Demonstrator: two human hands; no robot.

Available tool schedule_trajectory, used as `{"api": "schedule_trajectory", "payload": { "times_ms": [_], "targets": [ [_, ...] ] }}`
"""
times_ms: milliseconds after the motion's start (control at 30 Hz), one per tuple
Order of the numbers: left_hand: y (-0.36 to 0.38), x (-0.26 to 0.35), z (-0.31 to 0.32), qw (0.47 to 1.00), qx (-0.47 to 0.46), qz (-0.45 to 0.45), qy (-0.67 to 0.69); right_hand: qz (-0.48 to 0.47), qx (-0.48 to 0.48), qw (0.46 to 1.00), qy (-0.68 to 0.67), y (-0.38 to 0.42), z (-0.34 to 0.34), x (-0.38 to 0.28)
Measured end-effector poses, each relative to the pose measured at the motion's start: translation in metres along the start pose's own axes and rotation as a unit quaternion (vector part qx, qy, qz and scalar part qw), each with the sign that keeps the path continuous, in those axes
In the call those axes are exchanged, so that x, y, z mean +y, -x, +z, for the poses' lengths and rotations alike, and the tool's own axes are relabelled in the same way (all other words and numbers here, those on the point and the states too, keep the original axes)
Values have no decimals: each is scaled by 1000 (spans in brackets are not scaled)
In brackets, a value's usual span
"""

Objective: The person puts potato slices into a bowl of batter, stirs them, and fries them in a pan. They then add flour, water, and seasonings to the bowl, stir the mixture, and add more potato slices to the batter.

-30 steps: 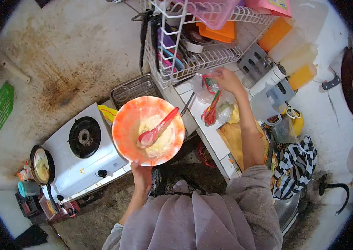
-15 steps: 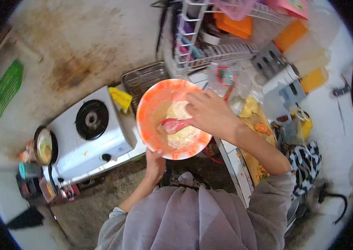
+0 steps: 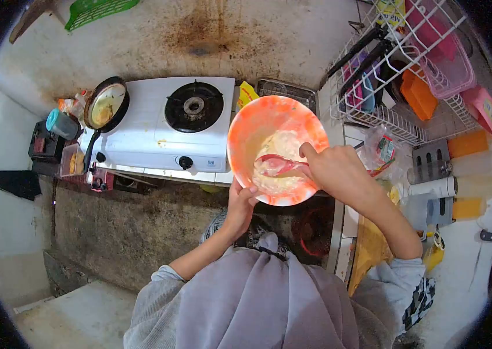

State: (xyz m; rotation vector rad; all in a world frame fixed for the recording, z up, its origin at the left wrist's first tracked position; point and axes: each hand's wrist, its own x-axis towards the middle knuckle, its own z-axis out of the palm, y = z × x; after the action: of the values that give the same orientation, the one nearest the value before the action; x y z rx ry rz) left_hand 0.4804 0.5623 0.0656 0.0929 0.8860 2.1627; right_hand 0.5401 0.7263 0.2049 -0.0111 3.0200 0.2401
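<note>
An orange-and-white bowl [image 3: 278, 107] is held up in front of me, tilted a little, with pale, lumpy batter [image 3: 283, 145] inside. My left hand [image 3: 241, 206] grips its lower left rim, thumb on the edge. In my right hand [image 3: 339, 174] is the handle of a red spoon [image 3: 278, 166]. The spoon's head lies in the batter. Just left of the bowl stands a white gas stove [image 3: 147, 145] with one bare black burner [image 3: 194, 107]. A frying pan [image 3: 106, 104] with something pale yellow in it rests on the stove's left side.
A yellow packet [image 3: 247, 95] and a wire rack tray [image 3: 286, 90] lie behind the bowl. To the right rises a white wire dish rack [image 3: 397, 128] with plastic containers. A wooden board [image 3: 371, 247] lies on the right counter. A blue-lidded container [image 3: 61, 124] stands far left.
My view has turned left toward the stove, so the bowl and both hands appear further right. The spoon stays in the batter, and both hands keep their holds.
</note>
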Motion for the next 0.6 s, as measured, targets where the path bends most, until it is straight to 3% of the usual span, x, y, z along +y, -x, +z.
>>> {"api": "schedule_trajectory", "payload": {
  "times_ms": [167,233,267,300,367,400,467,500,567,600],
  "targets": [
    [11,8,-20,1000,-6,17,5,-54,59,996,43,-21,-1,11],
    [18,11,-22,1000,-5,10,4,-20,159,985,64,-33,4,7],
    [20,10,-25,1000,-7,23,-18,15,95,994,58,-37,8,-1],
    [23,12,-29,1000,-12,21,-18,20,95,993,61,-39,17,-6],
    [26,17,-35,998,54,-14,18,-81,143,986,-16,-41,35,-10],
    [27,19,-33,996,87,15,8,-72,143,987,-13,-42,32,-10],
    [28,22,-41,993,105,41,16,-9,246,966,-75,-52,25,-4],
    [28,24,-44,991,114,63,28,73,222,946,-224,-57,17,5],
    [28,26,-55,987,128,89,38,212,337,831,-388,-67,48,28],
    [31,26,-57,981,147,116,48,270,348,810,-388,-69,89,37]
  ]
}}
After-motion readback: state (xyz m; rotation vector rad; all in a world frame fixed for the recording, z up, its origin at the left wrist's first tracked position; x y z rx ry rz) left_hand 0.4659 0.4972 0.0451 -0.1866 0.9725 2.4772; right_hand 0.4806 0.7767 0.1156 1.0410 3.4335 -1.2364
